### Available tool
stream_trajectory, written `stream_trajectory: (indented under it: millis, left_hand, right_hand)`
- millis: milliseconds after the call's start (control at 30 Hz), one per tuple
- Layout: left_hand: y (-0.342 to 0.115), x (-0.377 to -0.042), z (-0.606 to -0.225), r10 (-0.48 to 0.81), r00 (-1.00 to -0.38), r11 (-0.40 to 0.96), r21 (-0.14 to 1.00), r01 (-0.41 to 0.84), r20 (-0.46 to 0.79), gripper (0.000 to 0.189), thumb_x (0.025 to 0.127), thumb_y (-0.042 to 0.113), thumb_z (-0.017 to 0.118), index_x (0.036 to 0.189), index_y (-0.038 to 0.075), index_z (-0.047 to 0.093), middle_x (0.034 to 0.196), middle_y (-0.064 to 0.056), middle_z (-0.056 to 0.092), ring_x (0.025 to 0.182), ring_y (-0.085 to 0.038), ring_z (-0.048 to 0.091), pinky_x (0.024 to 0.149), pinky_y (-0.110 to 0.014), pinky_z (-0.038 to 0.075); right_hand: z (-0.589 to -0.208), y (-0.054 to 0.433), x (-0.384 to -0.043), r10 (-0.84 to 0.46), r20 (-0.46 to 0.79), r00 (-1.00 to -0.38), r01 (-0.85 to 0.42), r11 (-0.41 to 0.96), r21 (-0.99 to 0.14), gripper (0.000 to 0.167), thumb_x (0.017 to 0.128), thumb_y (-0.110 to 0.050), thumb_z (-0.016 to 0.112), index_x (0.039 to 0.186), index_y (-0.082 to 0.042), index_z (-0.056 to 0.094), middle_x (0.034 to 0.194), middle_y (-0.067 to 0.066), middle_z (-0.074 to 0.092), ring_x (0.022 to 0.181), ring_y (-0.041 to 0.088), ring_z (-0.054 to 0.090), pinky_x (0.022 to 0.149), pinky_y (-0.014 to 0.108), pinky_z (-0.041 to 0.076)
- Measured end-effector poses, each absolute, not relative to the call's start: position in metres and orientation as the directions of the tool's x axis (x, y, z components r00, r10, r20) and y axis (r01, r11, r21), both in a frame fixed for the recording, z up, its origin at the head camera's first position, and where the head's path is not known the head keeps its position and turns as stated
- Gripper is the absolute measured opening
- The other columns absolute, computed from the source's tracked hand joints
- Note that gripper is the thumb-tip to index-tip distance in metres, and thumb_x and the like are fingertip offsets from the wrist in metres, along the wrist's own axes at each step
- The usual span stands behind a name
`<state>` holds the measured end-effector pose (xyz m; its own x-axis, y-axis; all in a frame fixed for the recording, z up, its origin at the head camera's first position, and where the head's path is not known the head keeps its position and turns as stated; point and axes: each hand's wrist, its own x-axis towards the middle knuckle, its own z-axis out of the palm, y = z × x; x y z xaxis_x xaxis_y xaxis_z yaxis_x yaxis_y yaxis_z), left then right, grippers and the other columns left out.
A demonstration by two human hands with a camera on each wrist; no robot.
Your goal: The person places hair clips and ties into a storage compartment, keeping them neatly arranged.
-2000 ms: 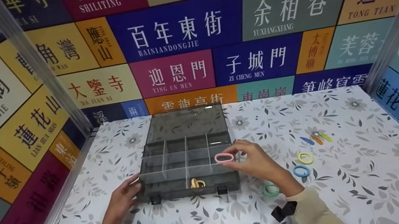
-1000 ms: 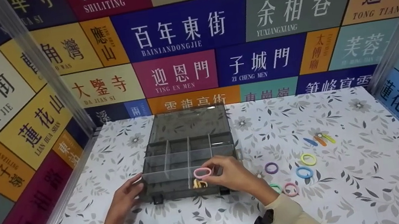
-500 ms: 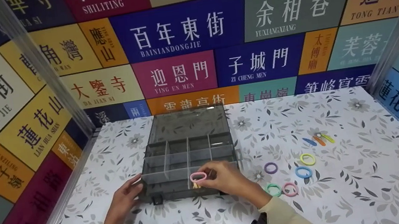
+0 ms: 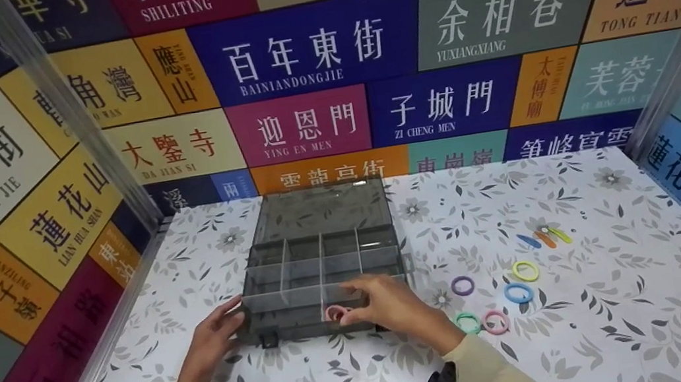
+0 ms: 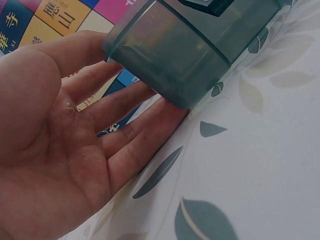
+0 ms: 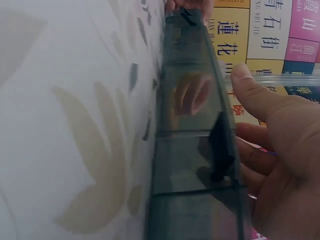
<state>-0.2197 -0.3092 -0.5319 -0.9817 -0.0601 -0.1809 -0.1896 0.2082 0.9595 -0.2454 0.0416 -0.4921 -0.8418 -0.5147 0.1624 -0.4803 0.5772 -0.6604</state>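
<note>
Closer to the worktop's left edge [image 4: 145, 311], the left hand [image 4: 210, 346] extends its slightly spread fingers [image 5: 145, 141], while the right hand [image 4: 394, 309], its forearm [image 4: 496, 372] slanting inward, holds its thumb [image 6: 250, 87] apart from gently curved fingers.

Coloured lettered panels [image 4: 304, 48] rise behind a flower-patterned tabletop [image 4: 613, 332]; seemingly clear strips [image 4: 75, 125] mark both back corners

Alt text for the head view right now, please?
The right hand is over the front-right compartment of an open grey divided box, a pink ring by its thumb. The left hand touches the box's left side; five loose rings and three slim pieces lie on the table at right.
</note>
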Motion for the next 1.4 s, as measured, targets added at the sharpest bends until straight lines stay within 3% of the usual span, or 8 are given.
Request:
stream_trajectory:
  millis: [267,600,733,1100,1300,1400]
  left_hand:
    - [-0.309,-0.220,-0.533,-0.057,-0.978,0.215,0.954,-0.207,-0.199,0.054,0.101,0.034,0.061,0.151,0.019,0.047,0.156,-0.016,0.045,0.142,-0.035,0.044,0.107,-0.051,0.049]
    - [-0.310,-0.220,-0.531,-0.059,-0.982,0.264,0.946,-0.186,-0.177,0.054,0.103,0.032,0.058,0.152,0.017,0.044,0.157,-0.017,0.042,0.145,-0.036,0.041,0.115,-0.056,0.040]
    - [-0.310,-0.220,-0.531,-0.053,-0.984,0.242,0.953,-0.180,-0.172,0.054,0.103,0.031,0.058,0.153,0.016,0.044,0.158,-0.017,0.041,0.146,-0.036,0.039,0.116,-0.056,0.038]
    - [-0.311,-0.220,-0.532,-0.061,-0.984,0.230,0.957,-0.178,-0.168,0.055,0.102,0.032,0.060,0.152,0.016,0.045,0.157,-0.016,0.043,0.144,-0.036,0.042,0.113,-0.053,0.043]
    - [-0.310,-0.219,-0.531,-0.060,-0.983,0.235,0.955,-0.182,-0.172,0.056,0.101,0.032,0.060,0.153,0.016,0.044,0.156,-0.018,0.044,0.142,-0.037,0.045,0.112,-0.052,0.044]
    - [-0.311,-0.218,-0.531,-0.055,-0.981,0.227,0.955,-0.191,-0.184,0.056,0.102,0.031,0.060,0.153,0.017,0.043,0.158,-0.017,0.042,0.143,-0.037,0.043,0.113,-0.053,0.043]
  right_hand:
    - [-0.477,0.060,-0.247,-0.482,0.208,-0.851,-0.483,0.562,-0.671,0.050,0.087,-0.047,0.074,0.126,-0.015,0.070,0.117,0.003,0.073,0.101,0.023,0.070,0.084,0.041,0.058]
    - [-0.468,0.073,-0.249,-0.410,0.247,-0.878,-0.450,0.531,-0.718,0.054,0.081,-0.048,0.078,0.125,-0.018,0.070,0.114,0.003,0.073,0.103,0.021,0.070,0.090,0.043,0.057]
    - [-0.464,0.080,-0.249,-0.383,0.240,-0.892,-0.424,0.526,-0.737,0.054,0.080,-0.047,0.079,0.125,-0.017,0.071,0.120,0.002,0.072,0.107,0.021,0.070,0.093,0.043,0.057]
    - [-0.452,0.120,-0.242,-0.350,0.245,-0.904,-0.409,0.543,-0.733,0.048,0.087,-0.045,0.075,0.128,-0.020,0.068,0.117,0.003,0.071,0.103,0.023,0.067,0.080,0.034,0.057]
    - [-0.455,0.140,-0.238,-0.340,0.283,-0.897,-0.432,0.538,-0.724,0.042,0.088,-0.043,0.074,0.125,-0.022,0.070,0.118,-0.003,0.071,0.104,0.019,0.066,0.081,0.030,0.058]
    - [-0.456,0.146,-0.240,-0.355,0.310,-0.882,-0.461,0.520,-0.719,0.042,0.088,-0.041,0.074,0.125,-0.021,0.070,0.118,-0.004,0.069,0.104,0.021,0.066,0.082,0.034,0.059]
